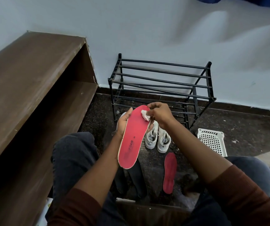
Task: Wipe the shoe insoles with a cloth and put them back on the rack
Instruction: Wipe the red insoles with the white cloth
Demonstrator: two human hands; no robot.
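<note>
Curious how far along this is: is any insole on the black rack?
No: the rack holds nothing; one red insole is in the left hand, a second insole lies on the floor.

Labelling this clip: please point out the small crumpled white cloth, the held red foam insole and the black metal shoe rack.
Small crumpled white cloth [145,115]: head view, its exposed folds.
Held red foam insole [131,137]: head view, middle of its top face.
Black metal shoe rack [211,80]: head view, right end frame.
</note>
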